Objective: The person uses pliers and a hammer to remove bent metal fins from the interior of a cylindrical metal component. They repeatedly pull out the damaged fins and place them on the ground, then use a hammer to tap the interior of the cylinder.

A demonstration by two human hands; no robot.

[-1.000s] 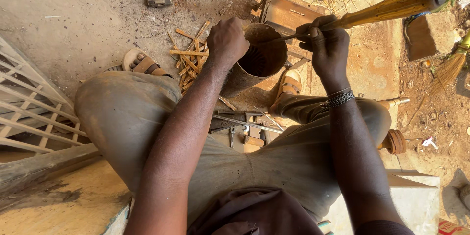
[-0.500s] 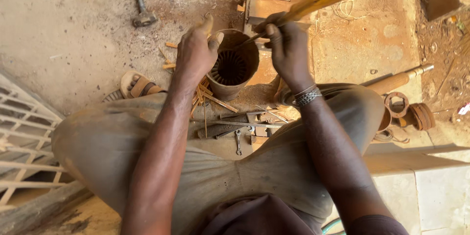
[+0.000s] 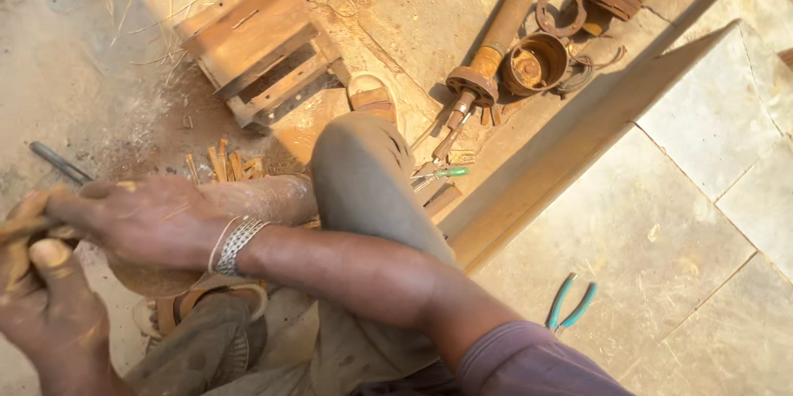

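Right hand (image 3: 153, 222), fingers extended flat, steadies the clay-coloured cylinder (image 3: 248, 202) beside the raised knee (image 3: 363, 165); left hand (image 3: 37, 297), fingers clamped on a dusty rag-like object (image 3: 21, 235), should press evenly.

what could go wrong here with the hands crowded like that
Both hands work close together at the frame's left edge: the right hand lies over the brown vessel beside the left hand, so a slip could pinch fingers. Loose wood sticks and small tools lie by the knee and could get kicked.
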